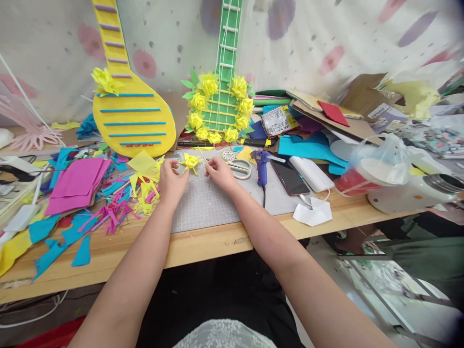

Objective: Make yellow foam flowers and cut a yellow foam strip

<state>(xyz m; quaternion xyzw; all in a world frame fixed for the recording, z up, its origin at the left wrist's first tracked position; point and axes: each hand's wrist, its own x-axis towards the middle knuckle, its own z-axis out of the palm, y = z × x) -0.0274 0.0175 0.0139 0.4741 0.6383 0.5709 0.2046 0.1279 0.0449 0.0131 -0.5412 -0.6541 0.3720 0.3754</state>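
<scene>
Behind the table's front edge [213,247], left hand [172,181] touching yellow flower [190,163], grip unclear; right hand [221,173] pinching stick [202,154], hard poking risking a rip!

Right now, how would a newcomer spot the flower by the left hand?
On the wooden table, find the gray gridded mat. At its far side, by the left hand, is a spiky yellow flower. Unlike the blooms on the green guitar, it is separate.

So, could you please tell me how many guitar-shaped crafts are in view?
2: the yellow one stands at the left, and the green one stands to its right. Both tops run out of frame.
</scene>
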